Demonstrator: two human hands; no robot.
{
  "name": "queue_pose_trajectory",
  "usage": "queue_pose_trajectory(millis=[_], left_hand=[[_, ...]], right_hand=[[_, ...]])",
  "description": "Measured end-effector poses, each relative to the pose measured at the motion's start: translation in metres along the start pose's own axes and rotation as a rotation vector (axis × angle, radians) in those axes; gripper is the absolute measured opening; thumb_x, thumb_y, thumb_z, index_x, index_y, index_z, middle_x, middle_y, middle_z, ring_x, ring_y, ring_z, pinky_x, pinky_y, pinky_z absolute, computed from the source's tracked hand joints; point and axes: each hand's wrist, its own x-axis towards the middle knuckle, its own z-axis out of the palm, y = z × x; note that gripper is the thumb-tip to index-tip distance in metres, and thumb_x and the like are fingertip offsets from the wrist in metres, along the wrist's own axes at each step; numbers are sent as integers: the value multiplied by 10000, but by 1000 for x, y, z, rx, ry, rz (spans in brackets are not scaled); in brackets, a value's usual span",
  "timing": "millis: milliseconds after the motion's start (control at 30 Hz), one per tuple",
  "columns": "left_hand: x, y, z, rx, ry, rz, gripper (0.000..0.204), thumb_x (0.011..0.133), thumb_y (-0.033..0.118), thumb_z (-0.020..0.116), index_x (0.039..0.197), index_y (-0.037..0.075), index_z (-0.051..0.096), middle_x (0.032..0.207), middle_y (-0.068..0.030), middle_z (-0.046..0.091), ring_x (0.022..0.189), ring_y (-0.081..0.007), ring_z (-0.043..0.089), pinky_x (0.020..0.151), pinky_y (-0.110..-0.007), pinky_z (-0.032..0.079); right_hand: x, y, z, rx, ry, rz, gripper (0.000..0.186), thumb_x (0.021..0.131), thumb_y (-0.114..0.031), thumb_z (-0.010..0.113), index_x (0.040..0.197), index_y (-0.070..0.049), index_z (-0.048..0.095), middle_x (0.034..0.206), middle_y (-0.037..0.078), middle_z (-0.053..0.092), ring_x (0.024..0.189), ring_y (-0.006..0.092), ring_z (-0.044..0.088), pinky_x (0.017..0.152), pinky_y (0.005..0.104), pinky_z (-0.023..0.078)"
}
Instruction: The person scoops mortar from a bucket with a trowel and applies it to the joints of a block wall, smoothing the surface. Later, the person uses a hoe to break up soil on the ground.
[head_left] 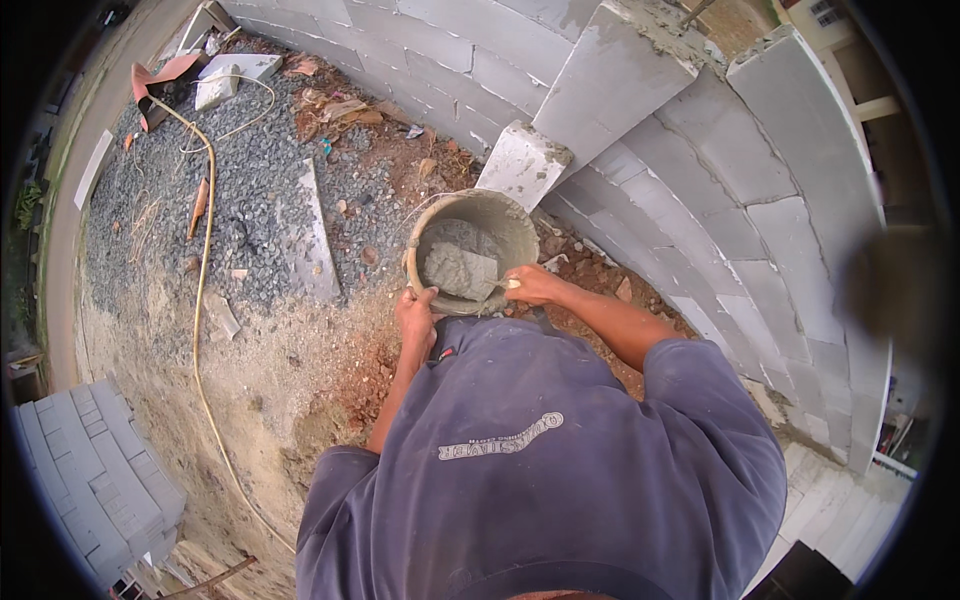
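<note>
Directly ahead of both hands, on the bare earth at the foot of the block wall: one mortar bucket point(472, 250), round, mortar-crusted, roughly half filled with grey mortar point(458, 268).

Left hand point(416, 315): clamped over the near rim of the bucket, apparently to steady it against tipping.

Right hand point(533, 284): closed on a pale handle at the bucket's right rim, most likely a trowel point(505, 284), its blade lost in the mortar. The two hands are apart, one at each side of the bucket's near edge.

Beyond the bucket: a loose grey block point(522, 162) leaning on the block wall point(720, 150), within reach of the right hand.

Left of the left hand, well apart: a gravel patch point(250, 190), a yellowish hose point(205, 260) trailing across it, and a grey plank point(318, 240).
</note>
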Motion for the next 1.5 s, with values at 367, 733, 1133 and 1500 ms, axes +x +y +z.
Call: queue_pose_trajectory(millis=[367,733,1133,1500], left_hand=[[5,5,16,-80,13,8,198,870,26,631,1031,11,517,928,-125,632,785,-281,698,664,-453,644],[6,6,9,-24,-31,-1,199,869,8,628,1005,15,482,942,-133,609,797,-293,691,649,-456,646],[13,2,8,-19,-25,27,186,874,8,624,1014,-2,502,953,-150,616,783,-299,691,636,-451,651],[10,1,7,-27,19,45,189,860,7,629,1003,-7,505,963,-163,621,773,-309,700,619,-450,652]], right_hand=[[-24,-21,-36,97,109,82,400,797,-293,671,1057,10,686,772,157,715,615,243,702,658,387,562],[-62,-46,-75,446,98,211,348,858,-232,661,1082,35,652,745,97,675,571,161,655,522,319,540],[-152,-96,-364,948,393,107,283,964,-255,603,1108,-15,563,777,65,601,567,123,581,431,269,492],[-131,-44,-448,970,488,47,310,978,-287,567,1140,-24,535,782,44,588,554,96,558,431,239,516]])
